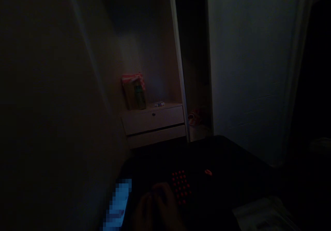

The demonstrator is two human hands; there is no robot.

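Note:
The light is very dim. My left hand [144, 207] and my right hand [167, 201] are close together at the bottom middle, over a dark surface. Their fingers are bent in towards each other, around a spot too dark to read. Whatever they hold is hidden in shadow. Just right of my right hand, rows of small red dots [181, 187] form a grid, on a backing I cannot make out. Farther right lies a small red piece [208, 172]. A glowing blue screen [117, 205], blurred into blocks, is left of my left hand.
Beyond the dark surface [222, 155] stands a shelf unit with drawers [155, 120]. A bottle [140, 98], a red-and-white bag [132, 78] and a small object [159, 104] rest on it. A pale panel [248, 69] rises at right. Pale sheets [263, 213] lie at bottom right.

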